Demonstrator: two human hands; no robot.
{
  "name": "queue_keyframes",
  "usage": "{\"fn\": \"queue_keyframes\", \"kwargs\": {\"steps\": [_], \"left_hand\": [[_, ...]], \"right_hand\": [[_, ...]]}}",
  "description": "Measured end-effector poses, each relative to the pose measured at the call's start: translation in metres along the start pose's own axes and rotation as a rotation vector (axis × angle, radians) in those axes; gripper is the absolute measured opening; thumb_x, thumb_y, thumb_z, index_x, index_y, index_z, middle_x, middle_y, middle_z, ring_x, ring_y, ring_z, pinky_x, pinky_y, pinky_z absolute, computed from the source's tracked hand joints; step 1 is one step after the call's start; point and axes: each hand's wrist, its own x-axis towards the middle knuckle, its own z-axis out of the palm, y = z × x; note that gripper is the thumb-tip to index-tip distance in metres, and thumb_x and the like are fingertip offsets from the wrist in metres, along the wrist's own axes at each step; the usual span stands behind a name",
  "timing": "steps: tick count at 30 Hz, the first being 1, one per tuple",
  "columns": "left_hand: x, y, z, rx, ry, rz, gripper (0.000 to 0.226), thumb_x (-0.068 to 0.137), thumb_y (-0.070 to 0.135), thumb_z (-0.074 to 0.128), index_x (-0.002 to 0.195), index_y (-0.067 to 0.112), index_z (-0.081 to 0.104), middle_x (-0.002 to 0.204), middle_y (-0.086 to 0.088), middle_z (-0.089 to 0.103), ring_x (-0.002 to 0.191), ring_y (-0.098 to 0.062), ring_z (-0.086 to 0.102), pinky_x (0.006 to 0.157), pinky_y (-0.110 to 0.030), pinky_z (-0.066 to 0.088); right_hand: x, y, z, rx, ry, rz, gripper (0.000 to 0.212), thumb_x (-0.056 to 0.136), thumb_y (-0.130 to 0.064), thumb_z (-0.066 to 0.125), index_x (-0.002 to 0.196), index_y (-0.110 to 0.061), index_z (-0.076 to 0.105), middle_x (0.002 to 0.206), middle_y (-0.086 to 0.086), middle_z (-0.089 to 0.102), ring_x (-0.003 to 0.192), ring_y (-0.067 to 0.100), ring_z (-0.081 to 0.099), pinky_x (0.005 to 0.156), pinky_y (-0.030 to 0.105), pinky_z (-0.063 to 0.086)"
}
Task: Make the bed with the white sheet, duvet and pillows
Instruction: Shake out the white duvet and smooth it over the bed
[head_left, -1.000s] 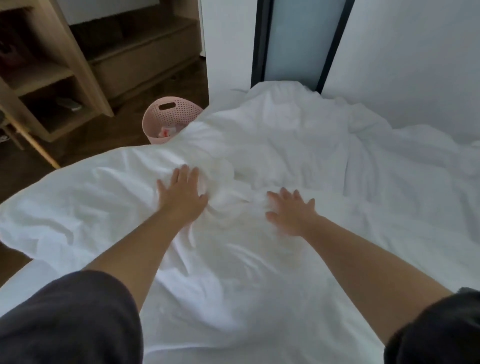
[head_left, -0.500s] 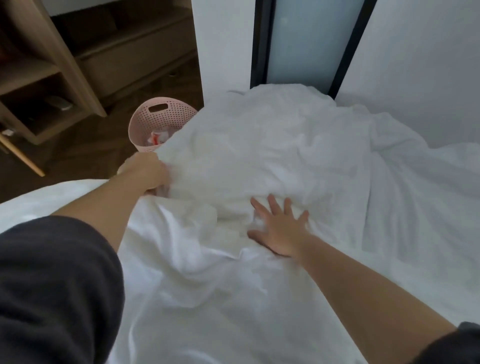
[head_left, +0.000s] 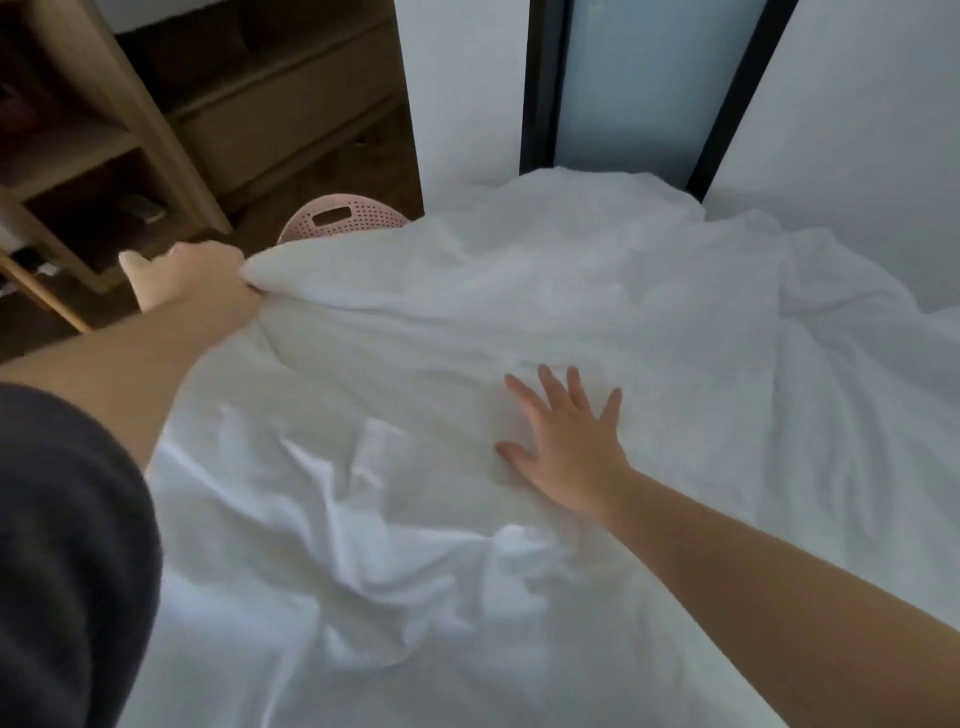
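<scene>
Head view: left hand (head_left: 192, 278) grips the duvet (head_left: 519, 291) edge, fingers curled round it; right hand (head_left: 569, 452) presses flat, fingers spread wide.

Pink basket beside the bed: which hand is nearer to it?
Left. The left hand grips a corner of the white duvet right beside the pink basket; the right hand lies flat on the duvet mid-bed, farther from it.
</scene>
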Motion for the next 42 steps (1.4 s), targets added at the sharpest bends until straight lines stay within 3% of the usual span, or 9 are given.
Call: {"fn": "queue_keyframes", "kwargs": {"steps": [6, 11, 18, 23, 29, 32, 35, 39, 42], "left_hand": [[0.034, 0.021, 0.037, -0.186, -0.07, -0.159, 0.065, 0.088, 0.029, 0.06, 0.144, 0.014, 0.03, 0.148, -0.018, 0.035, 0.138, -0.039, 0.028, 0.114, -0.063, 0.013], [-0.016, 0.043, 0.164, -0.137, -0.318, -0.003, 0.069, 0.096, 0.059, 0.011, 0.154, 0.026, -0.009, 0.162, -0.01, -0.012, 0.148, -0.032, -0.01, 0.115, -0.061, -0.005], [-0.012, 0.053, 0.151, -0.146, -0.453, -0.019, 0.069, 0.099, 0.052, 0.023, 0.154, 0.02, -0.003, 0.162, -0.01, -0.006, 0.148, -0.032, -0.003, 0.116, -0.061, 0.004], [-0.06, 0.032, 0.08, -0.618, -0.589, 0.496, 0.034, 0.089, 0.031, 0.049, 0.122, 0.026, 0.05, 0.128, 0.002, 0.053, 0.113, -0.019, 0.05, 0.103, -0.04, 0.037], [-0.09, 0.016, 0.025, 0.093, -0.775, 0.696, 0.025, 0.084, 0.05, 0.051, 0.101, 0.033, 0.047, 0.106, 0.008, 0.056, 0.1, -0.02, 0.053, 0.09, -0.035, 0.042], [-0.079, 0.032, 0.008, 0.176, -0.353, 0.73, 0.011, 0.098, 0.031, 0.044, 0.096, 0.03, 0.055, 0.109, 0.008, 0.059, 0.102, -0.017, 0.054, 0.096, -0.035, 0.037], [-0.067, 0.057, -0.002, 0.162, 0.048, 0.594, 0.019, 0.096, 0.027, 0.053, 0.114, 0.028, 0.058, 0.114, 0.0, 0.055, 0.108, -0.022, 0.05, 0.102, -0.045, 0.036], [-0.117, 0.097, 0.024, -0.089, -0.261, 0.197, 0.072, 0.097, 0.058, 0.029, 0.153, 0.023, 0.001, 0.16, -0.013, -0.011, 0.147, -0.04, -0.007, 0.115, -0.064, 0.004], [-0.194, 0.119, 0.06, -0.283, -0.343, 0.325, 0.071, 0.098, 0.056, 0.018, 0.154, 0.023, -0.011, 0.16, -0.011, -0.02, 0.147, -0.036, -0.015, 0.114, -0.063, -0.003]], "right_hand": [[0.046, -0.004, -0.001, 0.027, -0.064, 0.162, 0.077, 0.091, -0.072, 0.027, 0.15, -0.044, -0.014, 0.16, 0.002, -0.026, 0.145, 0.041, -0.023, 0.104, 0.078, -0.003], [0.054, 0.015, 0.066, -0.118, -0.026, 0.151, 0.083, 0.078, -0.079, -0.005, 0.149, -0.04, -0.021, 0.159, 0.006, -0.029, 0.144, 0.042, -0.024, 0.102, 0.079, -0.008], [0.075, 0.025, 0.053, -0.102, -0.202, 0.137, 0.078, 0.086, -0.08, 0.015, 0.15, -0.046, -0.014, 0.161, -0.001, -0.023, 0.147, 0.036, -0.02, 0.103, 0.077, -0.008], [0.052, 0.035, 0.017, 0.084, -0.315, 0.071, 0.07, 0.089, -0.073, 0.034, 0.151, -0.047, 0.015, 0.164, -0.01, -0.001, 0.151, 0.021, -0.003, 0.114, 0.065, 0.0], [-0.054, 0.053, -0.023, 0.287, -0.395, 0.049, 0.035, 0.089, -0.056, 0.056, 0.105, -0.026, 0.063, 0.105, -0.006, 0.062, 0.103, 0.017, 0.059, 0.085, 0.03, 0.043], [-0.087, 0.066, -0.039, 0.223, -0.556, 0.104, 0.036, 0.094, -0.05, 0.054, 0.114, -0.019, 0.057, 0.116, -0.001, 0.058, 0.114, 0.022, 0.055, 0.084, 0.028, 0.038], [-0.1, 0.081, -0.053, 0.339, -0.25, 0.241, 0.022, 0.099, -0.04, 0.05, 0.104, -0.02, 0.058, 0.106, -0.001, 0.06, 0.111, 0.028, 0.056, 0.085, 0.033, 0.039], [-0.124, 0.092, -0.029, -0.109, -0.085, 0.345, 0.06, 0.098, -0.048, 0.043, 0.151, -0.03, 0.021, 0.152, 0.009, 0.031, 0.14, 0.031, 0.03, 0.109, 0.053, 0.025], [-0.148, 0.073, 0.012, -0.144, -0.06, 0.33, 0.063, 0.098, -0.056, 0.013, 0.153, -0.038, -0.011, 0.163, 0.003, -0.015, 0.149, 0.035, -0.013, 0.109, 0.07, 0.001]]}}
